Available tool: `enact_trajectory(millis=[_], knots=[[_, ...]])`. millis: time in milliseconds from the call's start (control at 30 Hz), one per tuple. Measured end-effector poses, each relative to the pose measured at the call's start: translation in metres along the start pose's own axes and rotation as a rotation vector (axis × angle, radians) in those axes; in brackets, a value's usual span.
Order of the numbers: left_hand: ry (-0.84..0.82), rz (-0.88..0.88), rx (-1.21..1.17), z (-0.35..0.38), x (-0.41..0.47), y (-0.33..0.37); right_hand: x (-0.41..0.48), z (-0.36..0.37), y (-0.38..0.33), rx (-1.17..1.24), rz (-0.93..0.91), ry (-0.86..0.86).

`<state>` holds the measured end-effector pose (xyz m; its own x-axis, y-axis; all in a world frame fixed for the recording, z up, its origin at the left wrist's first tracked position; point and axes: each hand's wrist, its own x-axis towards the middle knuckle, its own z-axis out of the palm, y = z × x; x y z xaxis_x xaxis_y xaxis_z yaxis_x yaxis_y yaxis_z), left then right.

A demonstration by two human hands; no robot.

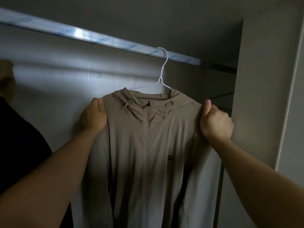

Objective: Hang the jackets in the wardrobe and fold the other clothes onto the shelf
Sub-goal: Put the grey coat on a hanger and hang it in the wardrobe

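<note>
A beige zip-up hooded jacket (148, 145) hangs on a white wire hanger (162, 74), whose hook sits over the film-wrapped wardrobe rail (98, 39). My left hand (93, 116) grips the jacket's left shoulder. My right hand (215, 119) grips the right shoulder, thumb pointing up. The jacket faces me with its zip closed, and its lower part runs out of view.
The wardrobe's pale back panel (57, 83) lies behind the jacket. A side wall of the wardrobe (256, 79) stands close on the right. A dark garment (19, 145) hangs at the left edge.
</note>
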<state>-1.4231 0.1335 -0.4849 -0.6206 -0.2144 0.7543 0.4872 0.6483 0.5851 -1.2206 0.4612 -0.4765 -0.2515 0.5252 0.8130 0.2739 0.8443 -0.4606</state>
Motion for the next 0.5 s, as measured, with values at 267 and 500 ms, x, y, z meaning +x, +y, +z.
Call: enact_trajectory(millis=[267,500], knots=[[0.017,-0.003,-0.04,0.003,-0.002,-0.006,-0.012,0.002,0.011,-0.024,0.06,-0.04],[0.011,-0.015,-0.102,-0.008,0.003,-0.003,-0.032,0.003,0.012,-0.019,0.104,-0.108]])
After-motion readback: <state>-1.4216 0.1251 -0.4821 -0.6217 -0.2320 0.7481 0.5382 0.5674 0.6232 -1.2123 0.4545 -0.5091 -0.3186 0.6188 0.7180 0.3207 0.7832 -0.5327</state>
